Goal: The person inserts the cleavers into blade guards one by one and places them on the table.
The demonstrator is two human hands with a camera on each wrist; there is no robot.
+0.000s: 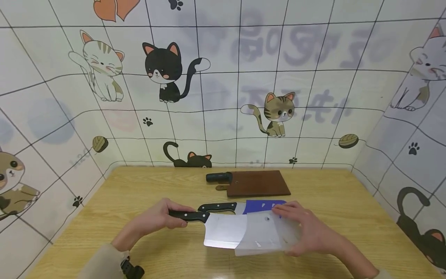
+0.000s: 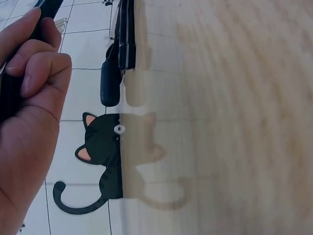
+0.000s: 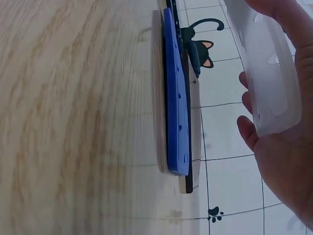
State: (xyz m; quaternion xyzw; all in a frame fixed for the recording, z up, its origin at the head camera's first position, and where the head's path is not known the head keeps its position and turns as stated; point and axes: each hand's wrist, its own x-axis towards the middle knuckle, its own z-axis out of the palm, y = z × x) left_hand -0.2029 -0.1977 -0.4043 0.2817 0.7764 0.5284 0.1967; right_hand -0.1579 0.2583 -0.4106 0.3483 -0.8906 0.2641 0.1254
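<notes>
Before me a cleaver [image 1: 223,230] is held above the table, its broad blade pointing right. My left hand [image 1: 163,215] grips its black riveted handle [image 1: 189,216]; the left wrist view shows fingers curled round it. A translucent white blade cover [image 1: 259,238] sits over the outer part of the blade, leaving the part by the handle bare. With thumb below and fingers above, my right hand [image 1: 311,228] grips the cover's far end. Close behind lies a second knife with a black handle [image 1: 217,207], its blade in a blue cover [image 3: 177,98], partly hidden by the cleaver.
Farther back on the wooden table [image 1: 156,182] lies a flat brown rectangular piece [image 1: 259,183], with a dark round handle [image 1: 217,177] and a small tab at its left end. A cat-patterned tiled sheet [image 1: 223,128] walls the table at the back and sides.
</notes>
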